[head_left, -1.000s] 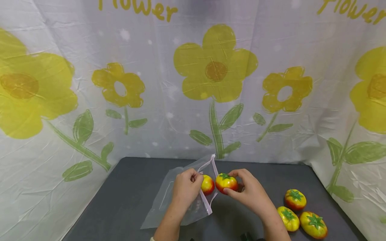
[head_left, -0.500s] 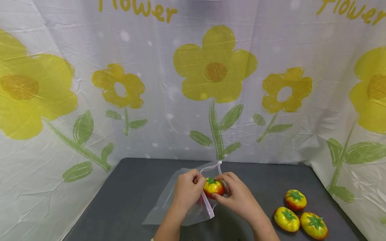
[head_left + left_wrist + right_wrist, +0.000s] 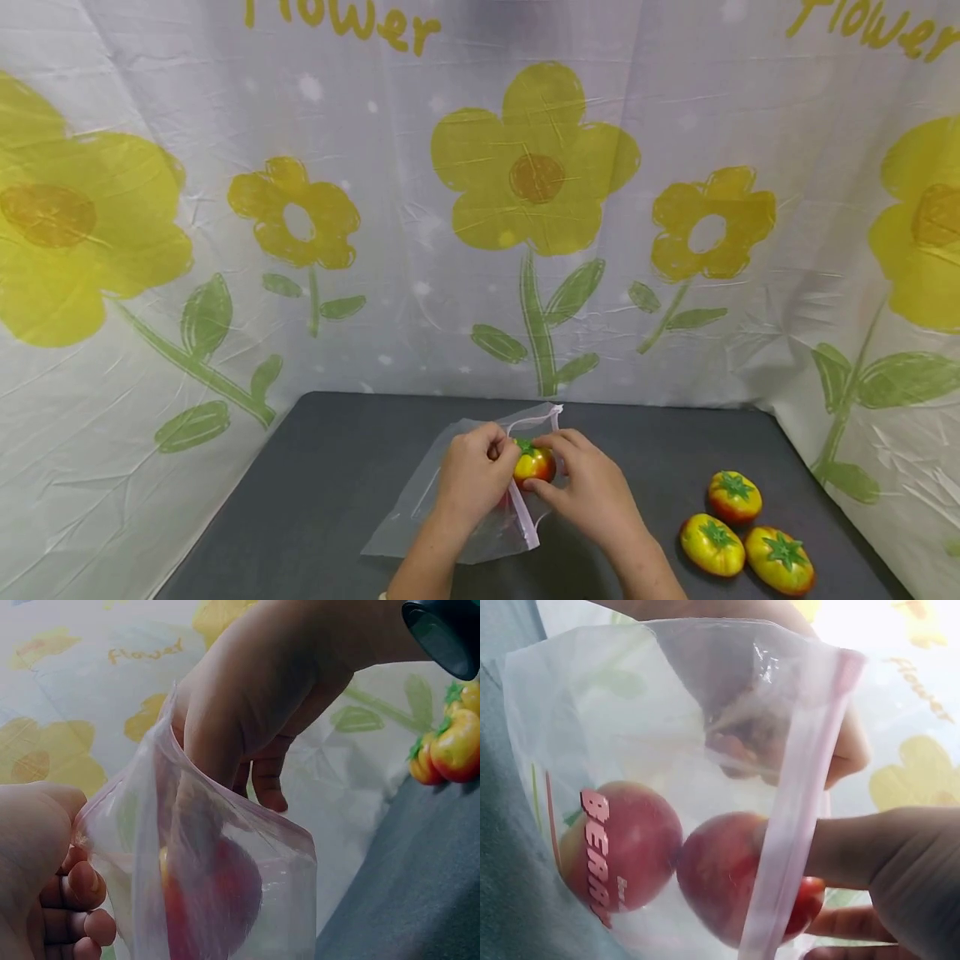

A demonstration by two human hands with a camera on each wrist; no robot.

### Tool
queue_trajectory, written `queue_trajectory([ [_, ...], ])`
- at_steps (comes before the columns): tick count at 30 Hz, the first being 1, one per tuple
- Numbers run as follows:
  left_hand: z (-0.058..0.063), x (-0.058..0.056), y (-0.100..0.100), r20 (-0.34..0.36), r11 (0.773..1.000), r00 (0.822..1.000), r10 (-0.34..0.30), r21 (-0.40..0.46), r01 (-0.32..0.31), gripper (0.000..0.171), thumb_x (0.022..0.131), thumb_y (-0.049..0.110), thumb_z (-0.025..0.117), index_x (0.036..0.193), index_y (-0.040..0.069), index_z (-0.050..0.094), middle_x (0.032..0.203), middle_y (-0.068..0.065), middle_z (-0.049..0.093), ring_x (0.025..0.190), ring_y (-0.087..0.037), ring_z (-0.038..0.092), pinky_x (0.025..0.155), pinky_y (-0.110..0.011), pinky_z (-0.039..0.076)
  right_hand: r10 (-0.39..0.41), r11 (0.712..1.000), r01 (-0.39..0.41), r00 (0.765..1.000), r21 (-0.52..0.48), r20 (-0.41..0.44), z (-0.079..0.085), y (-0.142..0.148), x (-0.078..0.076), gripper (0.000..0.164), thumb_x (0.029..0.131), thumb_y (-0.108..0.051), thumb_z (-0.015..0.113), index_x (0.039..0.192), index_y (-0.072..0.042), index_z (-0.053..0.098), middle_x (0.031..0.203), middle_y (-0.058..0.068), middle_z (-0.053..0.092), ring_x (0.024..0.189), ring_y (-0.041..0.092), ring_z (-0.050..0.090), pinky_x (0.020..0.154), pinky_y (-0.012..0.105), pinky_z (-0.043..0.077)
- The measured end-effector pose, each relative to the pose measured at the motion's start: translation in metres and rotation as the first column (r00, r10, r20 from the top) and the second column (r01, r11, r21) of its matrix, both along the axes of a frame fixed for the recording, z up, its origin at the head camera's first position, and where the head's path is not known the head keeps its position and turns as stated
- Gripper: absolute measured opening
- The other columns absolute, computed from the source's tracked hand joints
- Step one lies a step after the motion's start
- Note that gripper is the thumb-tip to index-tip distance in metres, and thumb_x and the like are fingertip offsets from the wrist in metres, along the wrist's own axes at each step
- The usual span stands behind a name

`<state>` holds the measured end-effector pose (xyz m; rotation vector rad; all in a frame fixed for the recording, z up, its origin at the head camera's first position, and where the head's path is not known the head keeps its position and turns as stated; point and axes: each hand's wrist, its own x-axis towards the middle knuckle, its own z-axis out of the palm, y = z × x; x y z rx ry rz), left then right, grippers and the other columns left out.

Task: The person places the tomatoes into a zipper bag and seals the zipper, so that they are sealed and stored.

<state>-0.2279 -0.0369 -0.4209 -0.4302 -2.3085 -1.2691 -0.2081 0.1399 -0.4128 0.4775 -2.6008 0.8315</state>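
Observation:
A clear zip bag (image 3: pixel 420 508) with a pink zip strip is held with its mouth facing right. My left hand (image 3: pixel 474 468) pinches the bag's edge at the opening. My right hand (image 3: pixel 588 483) reaches into the mouth, thumb and fingers around a yellow-and-red tomato (image 3: pixel 536 468) with a green star-shaped top. Through the film in the right wrist view, this tomato (image 3: pixel 720 877) sits against a second tomato (image 3: pixel 634 847) deeper in the bag, behind pink printed letters. The left wrist view has my right hand (image 3: pixel 255 697) entering from above, its fingertips blurred by the film.
Three more tomatoes (image 3: pixel 712 546) lie grouped on the dark table (image 3: pixel 285 500) at the right. Behind the table hangs a white curtain (image 3: pixel 405 333) printed with yellow flowers. A dark round object (image 3: pixel 442 637) is on the right wrist in the left wrist view.
My right hand has moved left, carrying the tomato from outside the bag's mouth into the opening. The bag and my left hand have shifted slightly right, with the left-hand pinch kept.

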Motion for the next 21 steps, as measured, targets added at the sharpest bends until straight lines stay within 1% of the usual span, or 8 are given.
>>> queue_trajectory([
  [3, -0.001, 0.000, 0.002, -0.006, 1.000, 1.000, 0.005, 0.003, -0.005, 0.025, 0.087, 0.011, 0.066, 0.067, 0.017, 0.053, 0.055, 0.009, 0.041, 0.045, -0.004, 0.036, 0.042, -0.021, 0.036, -0.034, 0.999, 0.033, 0.999, 0.029, 0.008, 0.001, 0.000, 0.000, 0.045, 0.072, -0.029, 0.093, 0.112, -0.017, 0.074, 0.115, -0.002, 0.069, 0.090, 0.018, 0.065, 0.076, 0.038, 0.056],
  [5, -0.001, 0.000, 0.003, 0.000, 1.000, 1.000, 0.019, 0.017, -0.019, 0.025, 0.087, 0.011, 0.065, 0.066, 0.018, 0.053, 0.055, 0.010, 0.041, 0.045, -0.004, 0.037, 0.042, -0.021, 0.035, -0.037, 0.999, 0.036, 0.999, 0.038, 0.028, 0.001, 0.000, 0.000, 0.045, 0.074, -0.029, 0.092, 0.113, -0.017, 0.074, 0.116, -0.001, 0.069, 0.092, 0.018, 0.066, 0.077, 0.040, 0.056],
  [9, -0.002, -0.001, 0.002, 0.015, 0.997, 0.999, 0.046, 0.062, -0.047, 0.025, 0.087, 0.011, 0.063, 0.065, 0.018, 0.052, 0.054, 0.010, 0.041, 0.045, -0.004, 0.036, 0.042, -0.021, 0.029, -0.028, 1.000, 0.027, 0.997, 0.012, 0.074, 0.005, 0.003, 0.001, 0.041, 0.080, -0.029, 0.088, 0.116, -0.018, 0.074, 0.118, -0.004, 0.069, 0.081, 0.014, 0.061, 0.069, 0.035, 0.051],
  [11, -0.002, -0.002, 0.002, 0.016, 0.995, 0.998, 0.061, 0.081, -0.062, 0.026, 0.087, 0.011, 0.062, 0.065, 0.019, 0.053, 0.054, 0.010, 0.041, 0.045, -0.005, 0.036, 0.042, -0.021, 0.027, -0.031, 0.999, 0.032, 0.996, -0.013, 0.084, 0.007, 0.007, 0.002, 0.038, 0.083, -0.029, 0.085, 0.117, -0.019, 0.074, 0.119, -0.005, 0.068, 0.080, 0.013, 0.059, 0.068, 0.033, 0.049],
  [13, -0.002, -0.003, 0.001, 0.017, 0.992, 0.996, 0.086, 0.097, -0.087, 0.025, 0.086, 0.011, 0.062, 0.064, 0.020, 0.053, 0.054, 0.011, 0.042, 0.046, -0.005, 0.037, 0.042, -0.022, 0.028, -0.048, 0.998, 0.051, 0.995, -0.035, 0.084, 0.009, 0.014, 0.002, 0.035, 0.085, -0.029, 0.084, 0.117, -0.019, 0.074, 0.118, -0.006, 0.068, 0.081, 0.015, 0.059, 0.069, 0.034, 0.049],
  [17, -0.003, -0.005, 0.001, -0.005, 0.978, 0.986, 0.168, 0.127, -0.166, 0.025, 0.083, 0.012, 0.063, 0.062, 0.022, 0.053, 0.053, 0.015, 0.042, 0.047, -0.004, 0.039, 0.043, -0.024, 0.030, -0.113, 0.993, 0.116, 0.988, -0.025, 0.103, 0.013, 0.040, -0.003, 0.035, 0.089, -0.031, 0.080, 0.120, -0.016, 0.073, 0.119, 0.000, 0.069, 0.089, 0.021, 0.062, 0.075, 0.041, 0.052],
  [19, -0.003, -0.005, -0.001, -0.038, 0.968, 0.978, 0.207, 0.151, -0.200, 0.025, 0.081, 0.011, 0.063, 0.061, 0.021, 0.053, 0.053, 0.016, 0.041, 0.047, -0.003, 0.039, 0.043, -0.024, 0.030, -0.160, 0.987, 0.162, 0.975, 0.000, 0.156, 0.013, 0.059, -0.006, 0.039, 0.092, -0.033, 0.076, 0.124, -0.013, 0.071, 0.122, 0.006, 0.068, 0.097, 0.027, 0.065, 0.080, 0.047, 0.053],
  [21, -0.002, -0.008, -0.002, -0.068, 0.961, 0.972, 0.227, 0.180, -0.212, 0.025, 0.079, 0.008, 0.063, 0.060, 0.020, 0.053, 0.052, 0.016, 0.041, 0.047, -0.003, 0.038, 0.043, -0.024, 0.030, -0.211, 0.977, 0.208, 0.954, 0.040, 0.211, 0.013, 0.084, -0.011, 0.046, 0.094, -0.038, 0.073, 0.129, -0.008, 0.068, 0.124, 0.014, 0.067, 0.102, 0.033, 0.065, 0.083, 0.052, 0.052],
])
